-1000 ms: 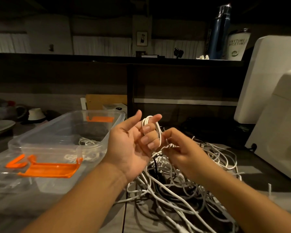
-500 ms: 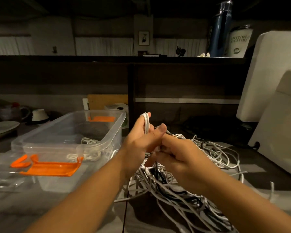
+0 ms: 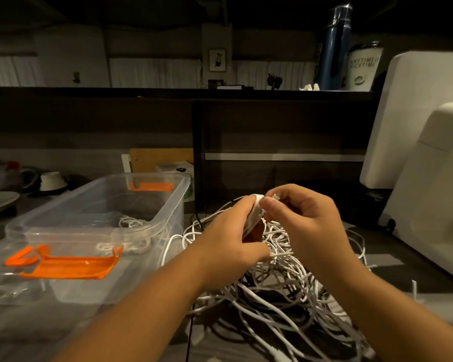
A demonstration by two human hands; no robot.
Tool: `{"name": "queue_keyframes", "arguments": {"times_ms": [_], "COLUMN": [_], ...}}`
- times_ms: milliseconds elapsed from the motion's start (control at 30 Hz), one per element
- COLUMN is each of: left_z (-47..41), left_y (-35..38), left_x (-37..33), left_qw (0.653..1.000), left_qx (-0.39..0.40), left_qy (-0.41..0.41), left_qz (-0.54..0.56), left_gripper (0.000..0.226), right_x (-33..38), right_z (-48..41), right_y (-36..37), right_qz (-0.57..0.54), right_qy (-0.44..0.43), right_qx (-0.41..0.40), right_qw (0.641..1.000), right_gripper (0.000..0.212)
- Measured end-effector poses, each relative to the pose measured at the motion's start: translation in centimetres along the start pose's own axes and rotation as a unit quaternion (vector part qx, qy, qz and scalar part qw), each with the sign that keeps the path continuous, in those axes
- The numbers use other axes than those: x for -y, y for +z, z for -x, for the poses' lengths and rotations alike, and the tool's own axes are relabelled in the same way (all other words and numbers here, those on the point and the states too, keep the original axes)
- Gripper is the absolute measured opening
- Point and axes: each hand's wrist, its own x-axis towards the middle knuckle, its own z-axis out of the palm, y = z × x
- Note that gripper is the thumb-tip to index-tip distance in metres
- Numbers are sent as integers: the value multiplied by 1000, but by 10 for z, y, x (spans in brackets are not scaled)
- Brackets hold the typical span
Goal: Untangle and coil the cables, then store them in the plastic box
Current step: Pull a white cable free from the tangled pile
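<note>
L hand (image 3: 228, 239) grips a small white coil (image 3: 256, 209) over the cable tangle (image 3: 285, 296) on the desk (image 3: 408, 259), R hand (image 3: 304, 220) pinches its loose end; open plastic box (image 3: 168, 215) lies just left, nearer L hand.

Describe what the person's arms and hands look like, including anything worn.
Both are bare. The left hand and right hand wear no gloves, and no ring shows on the visible fingers. The left forearm and right forearm show no sleeve, watch or bracelet up to the picture's lower edge. Dim light hides finer marks.
</note>
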Motion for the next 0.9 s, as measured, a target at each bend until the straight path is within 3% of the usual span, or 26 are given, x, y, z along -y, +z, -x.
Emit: {"name": "queue_keyframes", "arguments": {"times_ms": [133,233,333,400,500,567,633,700,767,900], "left_z": [0,-3,-8,-11,-12,-12,-14,-13,-10,-7], "left_y": [-1,-3,-3,0,2,0,-1,1,5,3], "left_x": [3,10,8,11,11,10,9,8,5,0], "left_qw": [1000,997,973,957,942,941,943,950,956,953], "left_qx": [-26,-58,-149,-215,-234,-221,-208,-190,-161,-143], "left_qy": [11,-9,-51,-56,-53,-60,-63,-63,-53,-38], "left_qz": [8,58,171,189,232,248,251,239,239,264], "left_gripper": [44,42,19,28,29,32,34,35,33,33], "right_x": [2,3,3,3,-1,-3,-3,-3,-1,-1], "right_z": [1,0,0,2,3,1,-1,-2,-1,3], "right_y": [2,1,0,-1,0,-1,-1,-2,0,7], "right_qz": [-40,-56,-52,-30,150,334,400,281,117,95], "right_qy": [23,31,38,49,62,62,50,63,83,30], "right_qx": [10,19,64,118,161,145,106,75,95,142], "right_qw": [999,998,996,991,973,930,909,955,985,985], "right_gripper": [8,11,7,5,6,6,10,24,33,20]}}
